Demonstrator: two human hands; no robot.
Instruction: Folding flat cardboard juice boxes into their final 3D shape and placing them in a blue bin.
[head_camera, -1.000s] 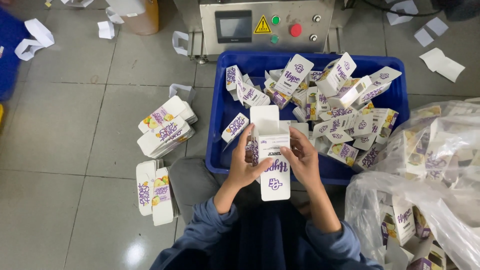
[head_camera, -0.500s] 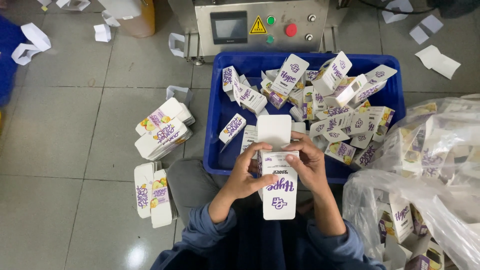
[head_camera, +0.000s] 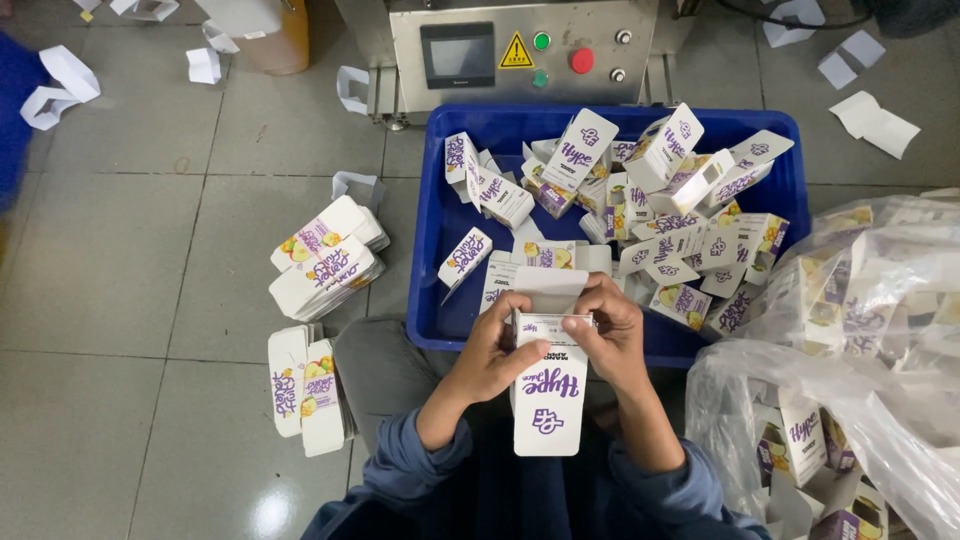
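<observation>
Grey tiled floor (head_camera: 120, 250) with a light glare, steel machine (head_camera: 520, 45), scattered paper scraps (head_camera: 60, 85)

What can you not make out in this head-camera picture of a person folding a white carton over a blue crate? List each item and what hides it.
Head view:
- Inside of the carton: hidden by its top flap and both hands, left hand, right hand.
- Contents of the plastic bag: blurred by the film, cut off by the right edge.
- Bottom of the blue crate: covered by piled cartons.
- The machine: cut off by the top edge.
</observation>
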